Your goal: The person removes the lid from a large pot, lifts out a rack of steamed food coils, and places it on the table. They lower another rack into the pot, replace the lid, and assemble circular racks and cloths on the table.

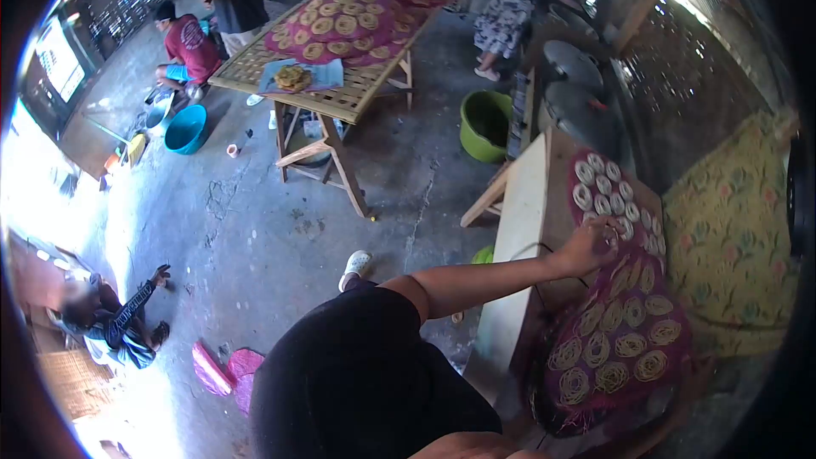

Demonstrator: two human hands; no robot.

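My left hand is closed at the gathered edge of a purple mesh cloth, between two groups of coils. Rows of thin, noodle-like coils lie on the lower part of the cloth, over a dark round rim. Paler, whiter coils lie beyond my hand on a purple cloth on the worktable. My right hand is dark and blurred by the lower cloth's right edge; its fingers cannot be made out.
A woven bamboo table carries more coils on purple cloth. A green tub, large dark lids and a floral cloth are nearby. A blue basin stands on the floor. Several people stand, squat or sit around the room.
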